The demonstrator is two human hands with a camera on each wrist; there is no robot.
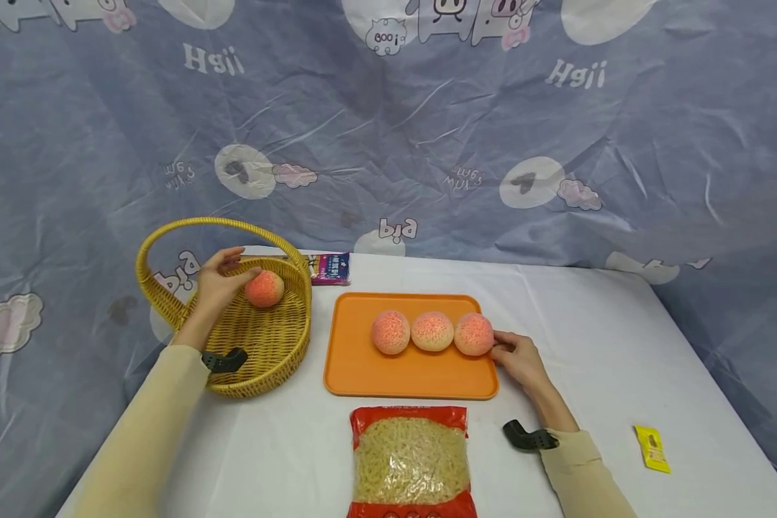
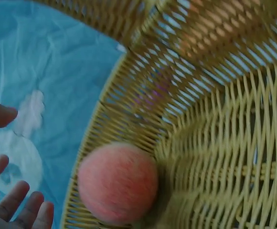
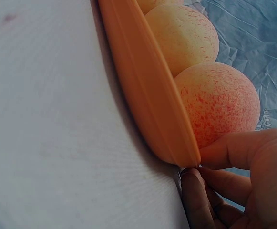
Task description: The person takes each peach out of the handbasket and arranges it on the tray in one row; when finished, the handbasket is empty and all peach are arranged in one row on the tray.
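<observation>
A yellow wicker basket (image 1: 259, 331) with a tall handle stands at the left, one pink peach (image 1: 265, 288) inside it near the far end. My left hand (image 1: 219, 282) is over the basket's left rim; in the left wrist view its spread fingers (image 2: 15, 200) are apart from the peach (image 2: 117, 183). On an orange tray (image 1: 411, 378) several peaches form a row. At the tray's right edge, my right hand (image 1: 521, 360) pinches the rim, close beside the rightmost peach (image 1: 474, 334). In the right wrist view some fingertips (image 3: 191, 179) lie below the tray edge.
A red-ended clear bag of pasta-like pieces (image 1: 411, 460) lies in front of the tray. Behind the basket is a purple packet (image 1: 333, 268). A small yellow packet (image 1: 652, 449) lies at the far right of the white table (image 1: 596, 324). A patterned grey-blue cloth (image 1: 388, 129) hangs behind.
</observation>
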